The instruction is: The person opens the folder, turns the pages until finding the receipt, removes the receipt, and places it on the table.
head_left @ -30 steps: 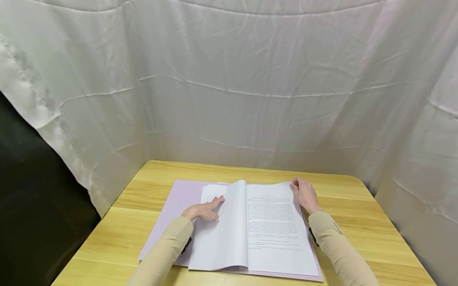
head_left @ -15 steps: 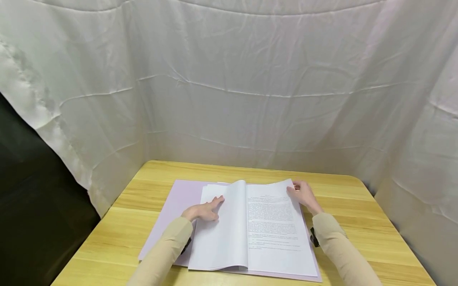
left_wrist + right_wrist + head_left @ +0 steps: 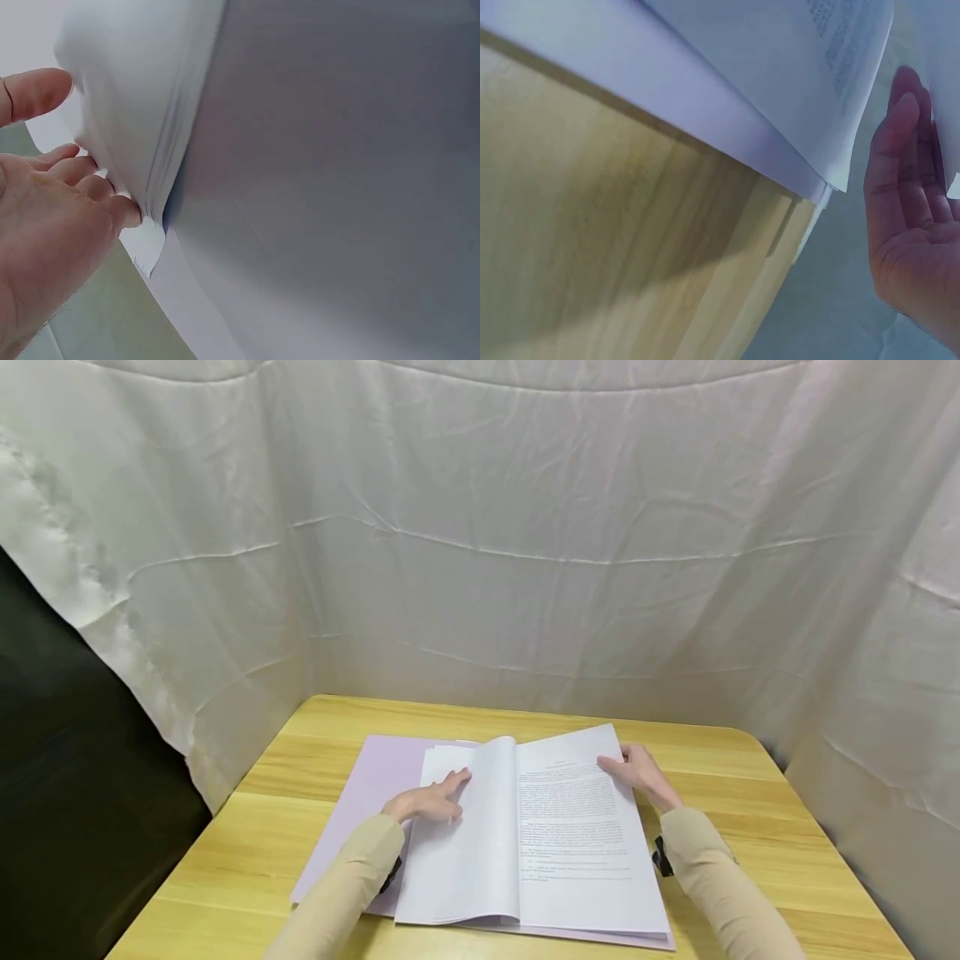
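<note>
One pinch — R hand (image 3: 642, 772) grips printed page (image 3: 573, 827) by its R edge, top corner raised; L hand (image 3: 430, 801) rests w/ fingers spread on blank curled sheets (image 3: 480, 860). Under these: lilac folder (image 3: 381, 777), then wood surface (image 3: 225, 852) — pale drape (image 3: 525, 568) behind.

Loads of worktop (image 3: 240, 843) to pass over, left of the left sleeve (image 3: 345, 872) or right of the right sleeve (image 3: 708, 872). Middle's tighter: curled-over pages (image 3: 491, 843) bulge up beside the left grip (image 3: 432, 802), and a raised sheet (image 3: 573, 868) in the right grip (image 3: 639, 773) blocks the far right. Curtain (image 3: 525, 568) walls the far side.
</note>
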